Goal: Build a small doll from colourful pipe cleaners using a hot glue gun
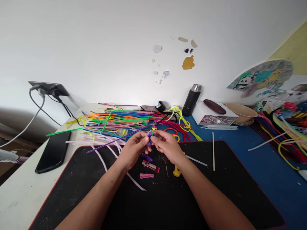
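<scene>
Purple strand bundle [150, 142], one: near the black mat [192, 204]'s far edge, pinched between thumb and fingertips of left hand [135, 146] and right hand [169, 145]. Handling: close, steady pinches should best keep strands aligned.

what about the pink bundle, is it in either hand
No, the pink bundle lies on the black mat, while the left hand and right hand hold a purple-and-green bundle.

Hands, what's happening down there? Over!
Left hand, right hand: both pinching purple bundle. Pink bundle, red object: lying close by on black mat.
</scene>
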A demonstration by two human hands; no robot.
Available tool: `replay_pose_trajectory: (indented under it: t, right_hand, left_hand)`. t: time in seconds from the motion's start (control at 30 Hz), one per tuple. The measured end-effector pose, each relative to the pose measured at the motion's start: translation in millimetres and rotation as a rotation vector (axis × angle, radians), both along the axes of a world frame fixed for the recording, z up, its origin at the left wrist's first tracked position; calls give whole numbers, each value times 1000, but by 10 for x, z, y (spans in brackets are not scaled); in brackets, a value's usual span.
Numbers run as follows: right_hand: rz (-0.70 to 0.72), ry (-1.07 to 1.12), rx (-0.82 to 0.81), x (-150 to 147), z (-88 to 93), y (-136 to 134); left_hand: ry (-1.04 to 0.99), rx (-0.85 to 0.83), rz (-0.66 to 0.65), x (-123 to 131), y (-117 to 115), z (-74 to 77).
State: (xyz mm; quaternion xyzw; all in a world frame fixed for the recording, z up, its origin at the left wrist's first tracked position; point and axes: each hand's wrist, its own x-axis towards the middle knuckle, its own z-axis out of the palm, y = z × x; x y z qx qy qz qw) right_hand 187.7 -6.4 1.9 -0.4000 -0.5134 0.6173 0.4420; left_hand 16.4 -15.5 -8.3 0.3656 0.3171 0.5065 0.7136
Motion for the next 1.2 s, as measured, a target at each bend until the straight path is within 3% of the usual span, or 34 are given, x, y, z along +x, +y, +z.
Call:
replay_pose_trajectory:
  t: [0.23, 0.5, 0.67, 1.2]
  right_hand:
    - [-174, 89, -9, 86, -109, -14]
    - [-112, 96, -36, 143, -125, -69]
    - [-93, 101, -34, 183, -112, -58]
    - [-67, 132, -34, 182, -73, -87]
  left_hand:
    - [152, 170, 29, 33, -56, 29]
    - [287, 258, 111, 99, -122, 32]
    - [277, 215, 152, 72, -103, 58]
    - [105, 55, 21, 90, -102, 24]
